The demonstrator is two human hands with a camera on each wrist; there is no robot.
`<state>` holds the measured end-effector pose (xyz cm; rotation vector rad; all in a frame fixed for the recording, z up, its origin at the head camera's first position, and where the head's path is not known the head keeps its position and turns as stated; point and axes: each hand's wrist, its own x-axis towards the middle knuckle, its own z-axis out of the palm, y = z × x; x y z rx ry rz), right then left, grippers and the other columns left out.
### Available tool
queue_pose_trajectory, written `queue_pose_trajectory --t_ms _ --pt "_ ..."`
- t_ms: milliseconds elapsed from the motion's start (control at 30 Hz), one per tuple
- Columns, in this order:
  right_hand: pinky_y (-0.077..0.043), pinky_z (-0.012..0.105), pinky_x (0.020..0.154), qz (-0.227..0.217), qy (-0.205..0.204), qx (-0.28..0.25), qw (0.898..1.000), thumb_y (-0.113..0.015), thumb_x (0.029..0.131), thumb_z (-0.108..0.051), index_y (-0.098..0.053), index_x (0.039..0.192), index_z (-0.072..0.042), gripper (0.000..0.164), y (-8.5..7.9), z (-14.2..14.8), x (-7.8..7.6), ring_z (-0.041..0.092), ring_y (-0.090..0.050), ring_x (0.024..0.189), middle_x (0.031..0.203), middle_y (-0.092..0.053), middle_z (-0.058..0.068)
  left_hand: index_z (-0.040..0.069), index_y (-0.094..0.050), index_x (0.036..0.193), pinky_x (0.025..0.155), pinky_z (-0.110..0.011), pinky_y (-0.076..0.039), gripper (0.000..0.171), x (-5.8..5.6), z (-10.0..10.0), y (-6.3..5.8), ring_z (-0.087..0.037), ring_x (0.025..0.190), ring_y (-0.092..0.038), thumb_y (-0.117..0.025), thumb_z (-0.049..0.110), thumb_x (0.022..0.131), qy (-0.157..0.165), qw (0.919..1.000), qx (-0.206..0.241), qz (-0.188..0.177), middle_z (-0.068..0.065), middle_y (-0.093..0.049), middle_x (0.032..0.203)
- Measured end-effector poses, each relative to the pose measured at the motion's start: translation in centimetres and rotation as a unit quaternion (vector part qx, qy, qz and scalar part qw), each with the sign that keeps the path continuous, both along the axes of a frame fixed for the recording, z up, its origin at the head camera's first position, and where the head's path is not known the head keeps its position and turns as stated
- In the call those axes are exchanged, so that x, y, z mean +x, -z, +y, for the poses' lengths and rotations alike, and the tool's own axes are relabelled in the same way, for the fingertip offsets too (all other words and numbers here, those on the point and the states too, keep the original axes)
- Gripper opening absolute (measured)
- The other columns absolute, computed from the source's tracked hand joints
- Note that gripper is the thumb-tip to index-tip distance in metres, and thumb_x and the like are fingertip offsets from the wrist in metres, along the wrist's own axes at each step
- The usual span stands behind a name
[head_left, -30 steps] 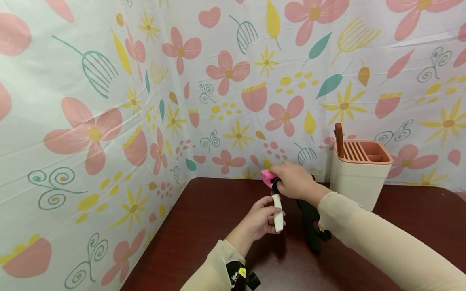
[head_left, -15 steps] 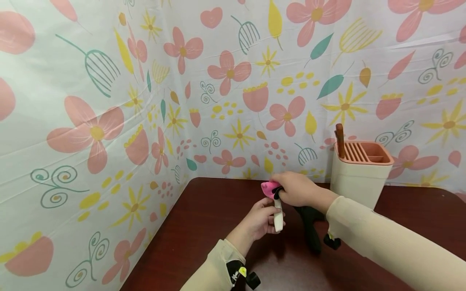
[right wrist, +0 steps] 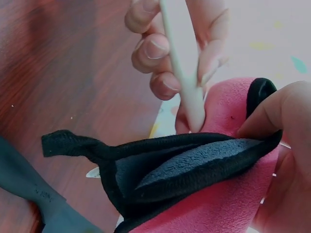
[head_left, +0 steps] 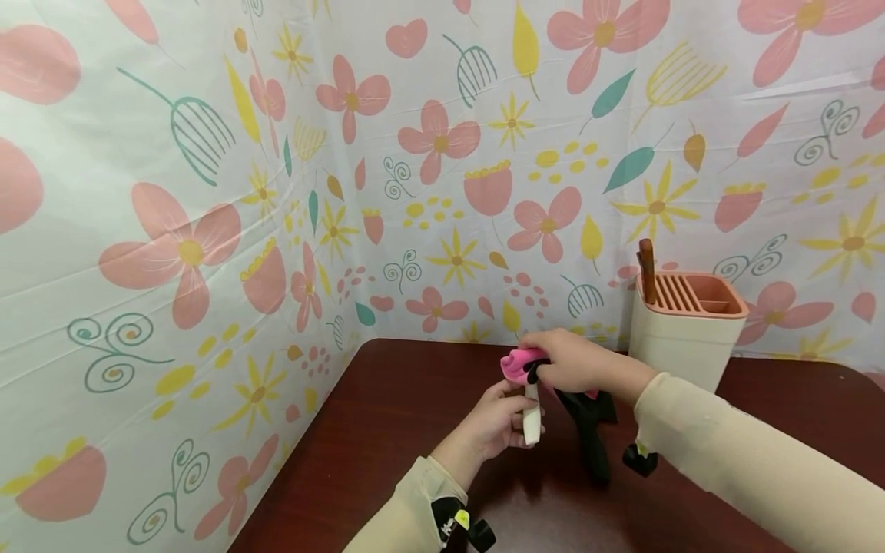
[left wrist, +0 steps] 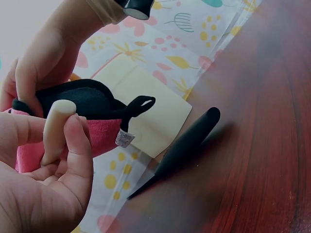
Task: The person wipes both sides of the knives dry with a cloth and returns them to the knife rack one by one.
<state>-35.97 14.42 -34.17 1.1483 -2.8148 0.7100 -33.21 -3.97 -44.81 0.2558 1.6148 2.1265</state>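
My left hand [head_left: 492, 421] holds a white handle [head_left: 531, 418] between thumb and fingers. The handle's far end runs into a pink cloth [head_left: 520, 364], which hides the rest of the tool. My right hand [head_left: 577, 361] grips this cloth, folded over just beyond the left fingertips. In the right wrist view, the cloth [right wrist: 214, 204] shows a black edging, a grey inner face and a black hanging loop [right wrist: 73, 145]. A small white label [left wrist: 125, 139] hangs near the loop in the left wrist view. A black-handled utensil [head_left: 589, 438] lies on the table below my right wrist.
A cream knife holder [head_left: 681, 346] with a peach slotted top stands at the back right, a brown wooden handle [head_left: 646, 270] sticking up from it. A flower-printed sheet [head_left: 442, 192] hangs behind and left of the dark red-brown table [head_left: 408, 384].
My right hand and the cloth have come down along the tool toward my left hand, covering the stretch just past the handle seen earlier. My left hand stays almost where it was.
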Motion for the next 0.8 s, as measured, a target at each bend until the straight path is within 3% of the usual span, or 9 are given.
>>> queue_pose_trajectory --t_ms 200,367,467,600,800 --pt "-0.043 0.025 0.061 -0.016 -0.019 0.011 1.000 -0.062 0.088 -0.002 -0.065 0.105 -0.017 0.023 -0.6 0.3 0.0 0.010 -0.051 0.065 0.078 -0.058 -0.004 0.017 -0.057 0.132 0.051 -0.027 -0.057 0.035 0.0 0.1 0.2 -0.012 0.065 -0.070 -0.061 0.012 0.098 0.000 1.0000 0.000 0.000 -0.002 -0.068 0.088" --pt "-0.044 0.027 0.065 -0.038 -0.027 0.031 0.998 -0.061 0.088 -0.003 -0.068 0.113 -0.016 0.029 -2.1 0.6 -0.2 0.011 -0.053 0.071 0.084 -0.060 -0.002 0.015 -0.054 0.137 0.052 -0.028 -0.057 0.039 0.2 0.3 0.1 -0.013 0.066 -0.071 -0.060 0.013 0.098 0.003 1.0000 -0.004 0.004 -0.004 -0.069 0.092" --pt "-0.044 0.029 0.069 -0.024 -0.014 0.034 0.999 -0.061 0.089 -0.005 -0.068 0.119 -0.014 0.032 -3.2 1.0 -0.6 0.013 -0.054 0.075 0.090 -0.064 -0.001 0.013 -0.050 0.143 0.053 -0.028 -0.057 0.046 0.2 0.4 0.1 -0.013 0.067 -0.071 -0.061 0.015 0.099 -0.002 1.0000 -0.005 0.003 -0.007 -0.069 0.097" --pt "-0.044 0.032 0.070 0.018 0.012 0.027 0.999 -0.060 0.090 -0.003 -0.068 0.115 -0.012 0.027 -4.2 1.3 -1.6 0.015 -0.054 0.074 0.088 -0.064 0.000 0.014 -0.051 0.144 0.054 -0.029 -0.058 0.046 0.2 0.5 0.1 -0.015 0.069 -0.072 -0.062 0.017 0.099 -0.011 0.9999 -0.013 0.001 -0.008 -0.070 0.100" --pt "-0.041 0.033 0.064 0.071 0.059 0.036 0.995 -0.053 0.089 -0.001 -0.061 0.095 -0.018 0.020 -3.3 0.9 -3.5 0.016 -0.049 0.064 0.075 -0.056 -0.001 0.012 -0.051 0.145 0.053 -0.030 -0.058 0.047 0.2 0.7 0.5 -0.015 0.068 -0.071 -0.060 0.016 0.099 -0.022 0.9996 -0.019 -0.002 -0.010 -0.071 0.100"
